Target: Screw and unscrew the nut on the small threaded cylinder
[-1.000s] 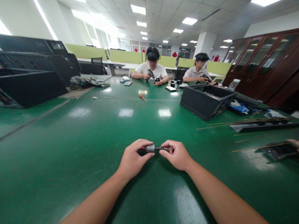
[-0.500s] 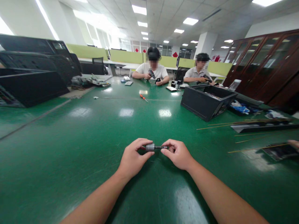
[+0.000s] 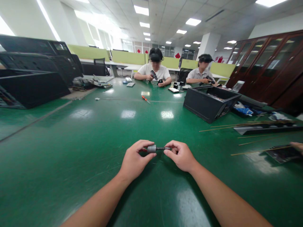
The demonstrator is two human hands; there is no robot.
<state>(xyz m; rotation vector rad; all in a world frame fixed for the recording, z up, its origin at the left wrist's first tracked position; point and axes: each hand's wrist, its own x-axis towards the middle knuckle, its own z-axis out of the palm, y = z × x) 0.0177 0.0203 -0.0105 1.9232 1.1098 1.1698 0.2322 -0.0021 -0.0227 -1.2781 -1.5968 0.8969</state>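
Between my two hands, just above the green table, a small grey metal cylinder with a thin dark shaft lies level. My left hand is closed round the cylinder, thumb below and fingers above. A bit of red shows at its left end, partly hidden by the fingers. At the other side, the fingertips of my right hand pinch the ribbed dark end of the shaft. A short stretch of shaft is visible between the hands.
An orange-handled screwdriver lies ahead. A black computer case stands at right, near thin brass-coloured rods; more cases are at left. Two people across the table hold power drills. Another person's hand enters at the right edge.
My right hand has shifted very slightly to the right along the shaft. My left hand keeps its place on the cylinder.
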